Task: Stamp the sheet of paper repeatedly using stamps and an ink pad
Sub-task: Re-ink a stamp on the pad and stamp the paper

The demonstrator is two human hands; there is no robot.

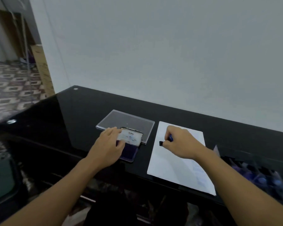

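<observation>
Head camera looks down on a glossy black table (pixel 64 115). Under the right hand (pixel 181 144) lies the white sheet of paper (pixel 170 168), with faint blue marks towards the wrist. Beyond the left hand (pixel 108 145) sits a clear plastic case (pixel 129 119). That hand pinches the ink pad lid (pixel 131 136), raised above the purple ink pad (pixel 129 154). The right hand grasps a blue-handled stamp (pixel 170 137); whether it touches the paper is unclear. Best pressed straight down, evenly, on bare paper.

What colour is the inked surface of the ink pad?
Dark violet-blue; the ink pad shows it in the head view.
</observation>
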